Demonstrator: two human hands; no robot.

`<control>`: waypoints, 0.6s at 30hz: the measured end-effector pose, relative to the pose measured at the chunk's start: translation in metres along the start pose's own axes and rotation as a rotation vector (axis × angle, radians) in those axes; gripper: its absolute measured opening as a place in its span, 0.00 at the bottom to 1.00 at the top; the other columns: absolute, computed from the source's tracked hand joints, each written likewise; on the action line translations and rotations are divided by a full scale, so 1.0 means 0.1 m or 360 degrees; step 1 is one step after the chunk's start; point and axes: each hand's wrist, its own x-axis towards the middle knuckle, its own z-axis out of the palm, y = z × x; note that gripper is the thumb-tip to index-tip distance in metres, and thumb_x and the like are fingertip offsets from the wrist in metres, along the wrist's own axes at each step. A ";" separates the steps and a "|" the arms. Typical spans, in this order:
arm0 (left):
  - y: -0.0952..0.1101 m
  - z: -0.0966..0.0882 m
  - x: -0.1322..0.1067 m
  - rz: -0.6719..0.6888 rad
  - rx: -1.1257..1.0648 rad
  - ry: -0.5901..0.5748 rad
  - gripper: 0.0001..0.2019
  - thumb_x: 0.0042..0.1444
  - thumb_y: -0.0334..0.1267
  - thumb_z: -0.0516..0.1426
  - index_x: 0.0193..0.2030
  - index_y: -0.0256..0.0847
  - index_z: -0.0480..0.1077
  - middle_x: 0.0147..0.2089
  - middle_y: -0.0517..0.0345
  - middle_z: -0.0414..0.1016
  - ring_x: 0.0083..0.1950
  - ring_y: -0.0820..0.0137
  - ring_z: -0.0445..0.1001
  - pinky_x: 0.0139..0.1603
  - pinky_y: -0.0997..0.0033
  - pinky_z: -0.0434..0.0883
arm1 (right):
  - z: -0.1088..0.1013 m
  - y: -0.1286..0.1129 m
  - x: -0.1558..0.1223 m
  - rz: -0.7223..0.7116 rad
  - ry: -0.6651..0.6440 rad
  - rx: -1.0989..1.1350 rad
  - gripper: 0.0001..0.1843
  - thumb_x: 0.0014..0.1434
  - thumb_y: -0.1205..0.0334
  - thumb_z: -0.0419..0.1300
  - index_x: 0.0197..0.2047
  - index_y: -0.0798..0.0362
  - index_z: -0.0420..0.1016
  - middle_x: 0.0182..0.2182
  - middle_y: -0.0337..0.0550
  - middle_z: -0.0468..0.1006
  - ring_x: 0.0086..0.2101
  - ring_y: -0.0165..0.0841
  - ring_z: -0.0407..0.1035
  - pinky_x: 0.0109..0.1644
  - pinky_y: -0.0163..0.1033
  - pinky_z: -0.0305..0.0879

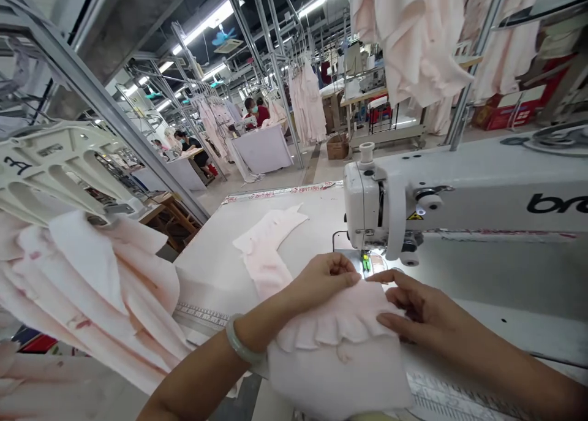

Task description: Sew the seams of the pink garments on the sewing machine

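The left hand is curled and grips the far edge of the pink fabric. The right hand lies open and flat on it. The fabric is on the table, just near of the sewing machine.

Sewing machine: its right end and the brand lettering run off the right edge.
Needle area: too small and crowded to make out.
Pink fabric: partly covered by both hands; near edge partly cut off.
Left hand: fingers curled under, grip unclear.
Pink stack, near left: cut off.
Far people: too small to tell.
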 end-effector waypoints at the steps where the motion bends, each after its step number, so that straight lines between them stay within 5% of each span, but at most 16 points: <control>1: 0.00 0.01 0.02 -0.0005 -0.0008 0.0010 0.23 0.56 0.56 0.74 0.37 0.40 0.73 0.32 0.64 0.70 0.34 0.73 0.65 0.38 0.71 0.60 | -0.01 0.02 -0.01 -0.0018 0.0039 -0.0059 0.35 0.64 0.35 0.67 0.66 0.46 0.76 0.28 0.34 0.71 0.27 0.37 0.69 0.33 0.43 0.69; 6: 0.08 0.01 0.01 0.0005 0.0281 -0.0216 0.23 0.48 0.52 0.79 0.41 0.40 0.79 0.33 0.65 0.71 0.35 0.72 0.65 0.38 0.70 0.62 | -0.07 0.02 -0.02 -0.0133 0.0122 -0.0202 0.27 0.68 0.39 0.64 0.62 0.45 0.73 0.37 0.40 0.79 0.32 0.38 0.74 0.36 0.44 0.72; 13: 0.14 0.11 -0.13 0.0380 0.0816 0.0053 0.08 0.55 0.26 0.68 0.34 0.42 0.74 0.39 0.61 0.76 0.44 0.65 0.73 0.50 0.66 0.68 | -0.06 -0.01 -0.01 -0.0129 0.0108 -0.0178 0.19 0.68 0.44 0.63 0.55 0.46 0.75 0.31 0.36 0.73 0.27 0.35 0.69 0.30 0.41 0.67; 18: 0.06 0.17 -0.10 0.0248 0.0476 -0.0033 0.12 0.51 0.23 0.65 0.34 0.42 0.68 0.35 0.66 0.70 0.38 0.71 0.66 0.41 0.71 0.63 | -0.06 -0.07 -0.02 -0.0101 0.0052 -0.0224 0.23 0.68 0.39 0.64 0.56 0.46 0.80 0.34 0.38 0.78 0.26 0.34 0.68 0.30 0.41 0.65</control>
